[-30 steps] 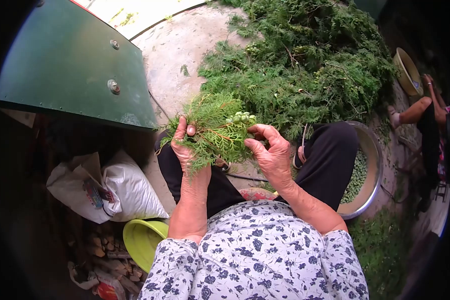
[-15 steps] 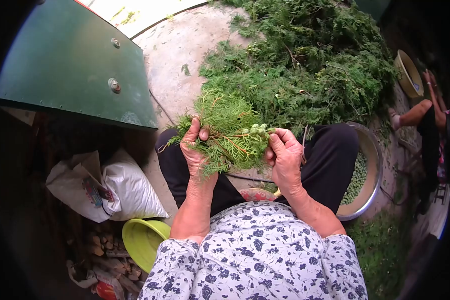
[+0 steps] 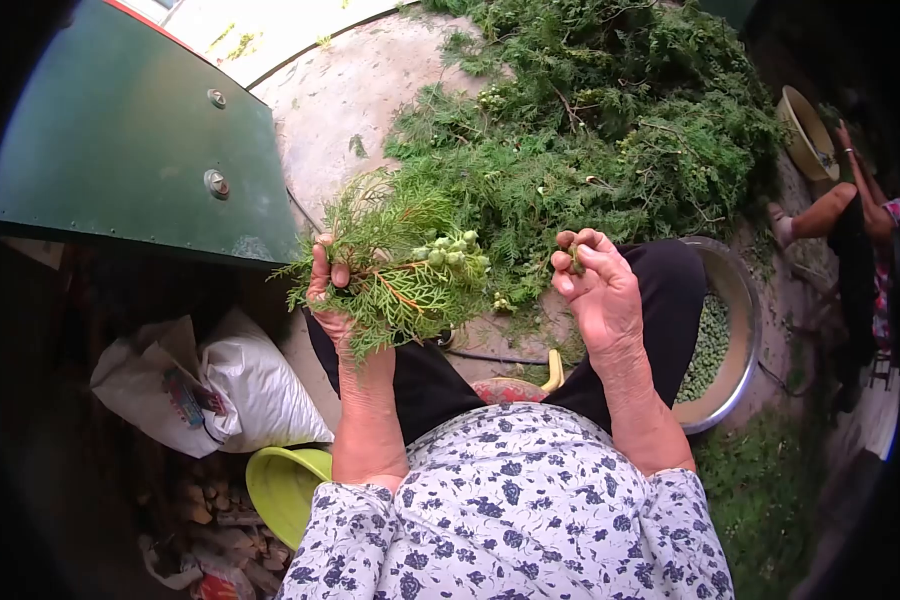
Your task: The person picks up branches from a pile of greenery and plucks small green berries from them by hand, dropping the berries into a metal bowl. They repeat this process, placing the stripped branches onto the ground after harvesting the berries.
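Observation:
My left hand (image 3: 335,295) is closed around the stem end of a leafy conifer sprig (image 3: 400,290), its flat green fronds spreading over my lap. A cluster of pale green cones (image 3: 448,250) sits on the sprig's right side. Apart from it, my right hand (image 3: 602,290) is raised above my right knee, thumb and fingers pinched on a small green cone (image 3: 577,262) that shows between the fingertips. To the right of that knee, a wide metal basin (image 3: 738,375) holds many loose green cones (image 3: 708,355).
Beyond my knees lies a large heap of conifer branches (image 3: 610,130). A green metal box (image 3: 140,140) stands left, above a white sack (image 3: 255,380) and a lime-green basin (image 3: 288,490). At far right, another person's leg (image 3: 820,215) is beside a tan basin (image 3: 805,135).
My hands have moved apart: the right has come away from the cone cluster with a small cone, while the left has shifted left with the sprig. The view has turned slightly.

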A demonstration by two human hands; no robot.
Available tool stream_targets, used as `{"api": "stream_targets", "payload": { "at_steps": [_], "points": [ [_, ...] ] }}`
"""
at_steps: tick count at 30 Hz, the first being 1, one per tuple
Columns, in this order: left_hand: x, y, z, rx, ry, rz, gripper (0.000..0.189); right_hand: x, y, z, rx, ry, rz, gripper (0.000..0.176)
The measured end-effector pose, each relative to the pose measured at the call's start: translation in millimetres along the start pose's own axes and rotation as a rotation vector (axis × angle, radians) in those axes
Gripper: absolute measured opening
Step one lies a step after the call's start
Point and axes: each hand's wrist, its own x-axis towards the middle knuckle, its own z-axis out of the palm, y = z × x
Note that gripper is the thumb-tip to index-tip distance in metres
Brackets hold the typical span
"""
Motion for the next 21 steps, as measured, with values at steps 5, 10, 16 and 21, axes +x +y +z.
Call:
{"api": "stream_targets", "payload": {
  "at_steps": [5, 10, 16, 21],
  "points": [
    [6, 0, -7, -0.174, -0.162, -0.129, 0.017, 12, 24, -10, -0.032, -0.209, 0.193, 0.016],
    [1, -4, 0, -0.282, -0.199, -0.211, 0.016, 5, 33, 4, -0.121, -0.284, 0.171, 0.021],
    [-2, -7, -1, -0.223, -0.165, -0.207, 0.016, -5, 27, 15, -0.549, -0.360, -0.008, 0.021],
    [3, -7, -18, -0.070, -0.194, -0.151, 0.017, -3, 39, 8, -0.537, -0.340, -0.279, 0.017]
  ]
}}
